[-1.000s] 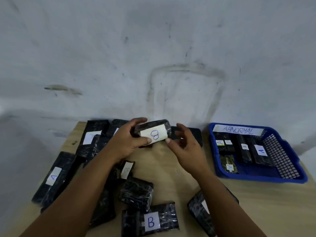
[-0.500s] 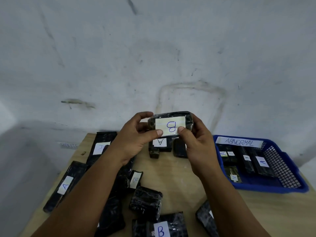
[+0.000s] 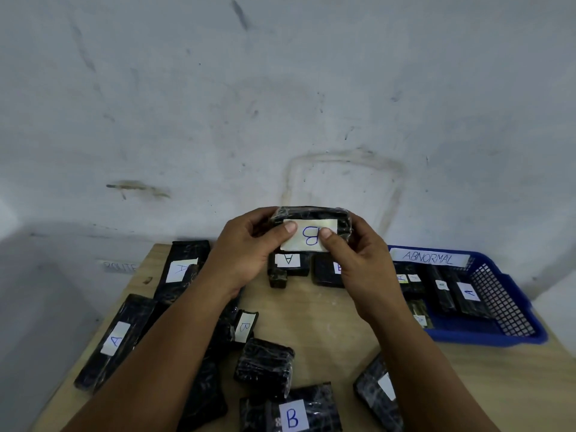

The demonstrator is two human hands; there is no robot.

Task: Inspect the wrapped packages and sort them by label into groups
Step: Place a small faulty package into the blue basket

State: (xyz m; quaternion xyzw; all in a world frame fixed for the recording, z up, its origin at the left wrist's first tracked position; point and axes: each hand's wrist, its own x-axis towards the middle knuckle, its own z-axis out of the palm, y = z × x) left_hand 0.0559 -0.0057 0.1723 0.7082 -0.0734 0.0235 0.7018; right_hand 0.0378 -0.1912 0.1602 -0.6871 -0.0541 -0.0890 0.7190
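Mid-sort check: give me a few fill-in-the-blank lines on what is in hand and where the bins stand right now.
1. Both hands, the left hand and the right hand, hold up one wrapped package whose white label bears the letter ____.
2. The blue basket carries a sign reading ____.
3. The basket stands to the ____ of the raised package.
4. The long package at the table's left edge is labelled ____.

Missing words: B; ABNORMAL; right; A
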